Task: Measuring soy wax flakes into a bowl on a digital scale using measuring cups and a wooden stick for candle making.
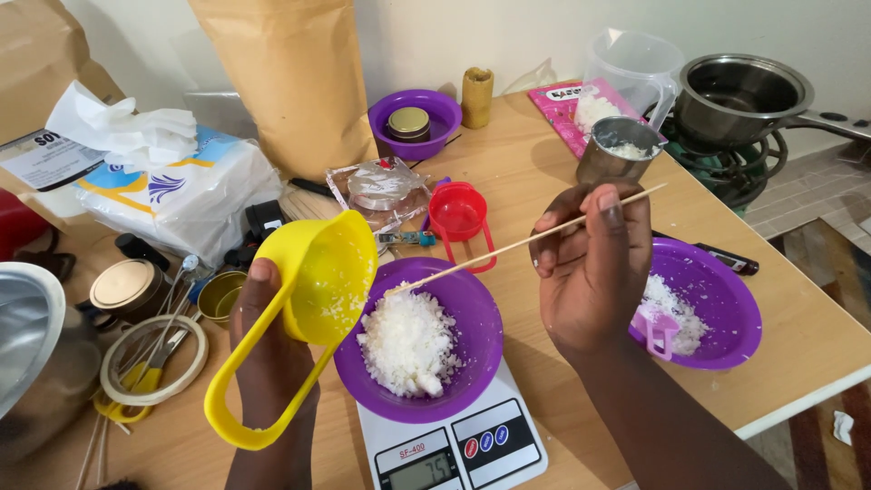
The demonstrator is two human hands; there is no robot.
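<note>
From the head camera I see my left hand (272, 349) closed around the looped handle of a yellow plastic measuring cup (313, 290), tipped on its side so its mouth faces the purple plastic bowl (472, 313) that sits on a white digital kitchen scale (454, 445). White wax flakes (408, 343) are heaped in that bowl, and a few cling inside the cup. My right hand (594, 268) is curled shut, pinching a thin wooden skewer (526, 240) between thumb and fingers; the skewer slants down to the left, its tip at the cup's lip, just over the flakes.

To the right, partly behind my right hand, a second purple bowl (717, 290) holds more white flakes and a small pink scoop (655, 331). Just behind the scale lies a small red measuring cup (456, 213). Further back on the light wooden table (526, 163) stand a third purple bowl (419, 116) with a round tin in it, a small metal cup (620, 150) with flakes, and a clear plastic jug (635, 68). A steel pot (739, 95) sits on a burner at the far right. On the left are a tissue packet (181, 195), a roll of tape (154, 358) and a tall brown paper bag (290, 77).
</note>
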